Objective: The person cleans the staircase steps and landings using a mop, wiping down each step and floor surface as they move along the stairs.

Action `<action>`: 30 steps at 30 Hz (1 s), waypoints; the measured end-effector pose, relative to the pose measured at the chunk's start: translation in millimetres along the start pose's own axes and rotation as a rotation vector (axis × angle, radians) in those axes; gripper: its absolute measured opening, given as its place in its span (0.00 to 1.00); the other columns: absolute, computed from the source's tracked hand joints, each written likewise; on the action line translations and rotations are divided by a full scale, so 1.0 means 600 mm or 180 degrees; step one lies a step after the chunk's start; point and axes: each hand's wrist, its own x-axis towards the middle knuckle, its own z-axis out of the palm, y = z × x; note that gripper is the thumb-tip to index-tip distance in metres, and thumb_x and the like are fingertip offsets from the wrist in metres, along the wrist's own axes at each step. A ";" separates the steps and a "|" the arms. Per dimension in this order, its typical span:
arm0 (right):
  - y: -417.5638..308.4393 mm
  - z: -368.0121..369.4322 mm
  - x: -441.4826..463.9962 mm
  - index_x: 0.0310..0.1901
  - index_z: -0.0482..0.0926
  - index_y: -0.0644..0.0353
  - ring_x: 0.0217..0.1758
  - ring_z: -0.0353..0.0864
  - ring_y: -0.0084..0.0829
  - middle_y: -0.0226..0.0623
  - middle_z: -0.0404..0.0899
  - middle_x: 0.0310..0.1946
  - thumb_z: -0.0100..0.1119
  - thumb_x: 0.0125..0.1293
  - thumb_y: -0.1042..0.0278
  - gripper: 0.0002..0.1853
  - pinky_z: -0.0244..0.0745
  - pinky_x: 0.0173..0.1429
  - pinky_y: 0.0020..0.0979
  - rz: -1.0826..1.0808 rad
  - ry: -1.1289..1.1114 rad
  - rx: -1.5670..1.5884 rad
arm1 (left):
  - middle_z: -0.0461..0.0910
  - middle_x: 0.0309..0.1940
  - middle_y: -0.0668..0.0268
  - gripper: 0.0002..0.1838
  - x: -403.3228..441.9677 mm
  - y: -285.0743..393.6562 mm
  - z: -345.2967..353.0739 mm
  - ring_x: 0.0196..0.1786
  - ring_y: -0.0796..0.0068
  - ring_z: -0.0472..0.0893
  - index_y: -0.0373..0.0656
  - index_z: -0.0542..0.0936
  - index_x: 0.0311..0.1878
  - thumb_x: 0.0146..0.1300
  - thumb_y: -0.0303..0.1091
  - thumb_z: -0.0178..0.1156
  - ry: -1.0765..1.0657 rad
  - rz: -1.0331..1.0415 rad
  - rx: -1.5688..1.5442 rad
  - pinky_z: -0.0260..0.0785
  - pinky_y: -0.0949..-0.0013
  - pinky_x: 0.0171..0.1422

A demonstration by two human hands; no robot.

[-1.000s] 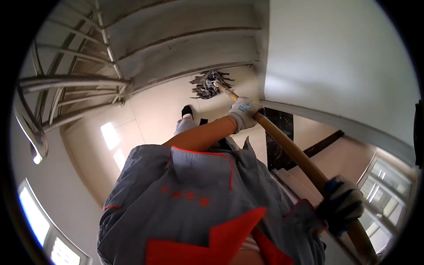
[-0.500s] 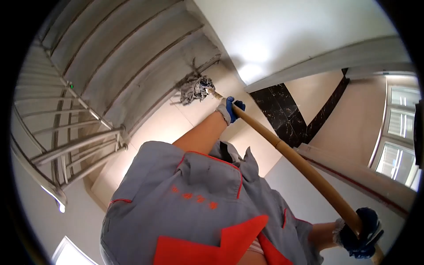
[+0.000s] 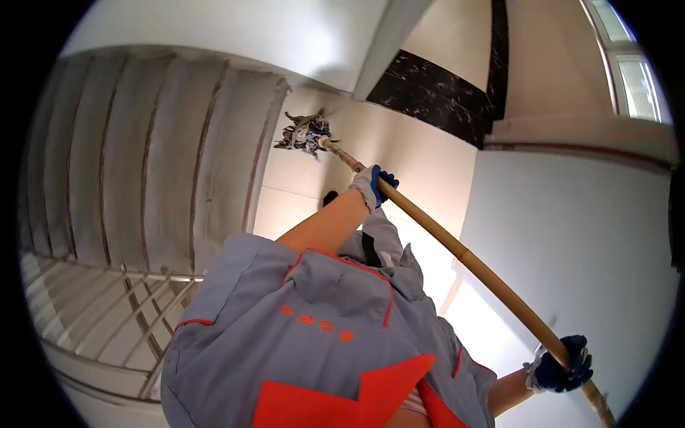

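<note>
A mop with a long bamboo handle [image 3: 467, 260] runs slantwise across the view. Its grey, stringy mop head [image 3: 305, 133] lies on the pale tiled floor, near the edge of the stairs. My left hand [image 3: 375, 187], in a blue-and-white work glove, is closed round the handle's lower part, not far above the mop head. Farther up the pole, my right hand [image 3: 562, 365] grips it in a similar glove, close to the end at the lower right.
Grey stairs [image 3: 160, 153] with dark step edges fill the left, and a metal railing [image 3: 107, 314] borders them. A white wall corner [image 3: 364, 85] stands just beyond the mop head. Black marbled tiles [image 3: 428, 89] edge the floor; a window [image 3: 637, 82] is at upper right.
My view has turned, so the stairs and railing appear rotated. The mop head has moved from against the step edge onto the open tiles. Both hands still grip the handle.
</note>
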 end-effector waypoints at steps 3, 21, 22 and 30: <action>-0.011 -0.032 -0.040 0.20 0.68 0.54 0.20 0.72 0.25 0.25 0.66 0.11 0.55 0.61 0.62 0.14 0.73 0.50 0.35 0.0038 0.0672 0.0149 | 0.71 0.20 0.62 0.10 -0.016 -0.036 0.016 0.21 0.64 0.75 0.42 0.69 0.31 0.65 0.37 0.50 0.0287 -0.0043 0.0469 0.78 0.56 0.31; -0.056 0.174 -0.189 0.18 0.68 0.45 0.18 0.70 0.13 0.15 0.67 0.12 0.58 0.60 0.61 0.14 0.68 0.33 0.19 -0.1775 -0.0527 0.2724 | 0.79 0.34 0.53 0.10 0.037 -0.295 0.190 0.39 0.56 0.80 0.36 0.71 0.38 0.58 0.28 0.62 -0.1650 -0.0750 0.1121 0.80 0.59 0.48; -0.062 0.153 -0.196 0.19 0.68 0.45 0.20 0.71 0.11 0.14 0.68 0.12 0.59 0.59 0.62 0.13 0.68 0.33 0.19 -0.1612 -0.0609 0.2031 | 0.79 0.33 0.54 0.10 0.041 -0.316 0.205 0.38 0.56 0.80 0.36 0.72 0.38 0.58 0.28 0.62 -0.1624 -0.0872 0.1219 0.79 0.59 0.48; 0.144 0.070 -0.185 0.28 0.69 0.51 0.34 0.75 0.30 0.31 0.74 0.25 0.57 0.61 0.56 0.11 0.67 0.45 0.32 -0.0011 -0.0512 -0.1577 | 0.78 0.33 0.57 0.08 0.077 -0.365 0.210 0.36 0.59 0.80 0.38 0.73 0.37 0.59 0.29 0.61 -0.1233 -0.1350 0.2037 0.79 0.59 0.46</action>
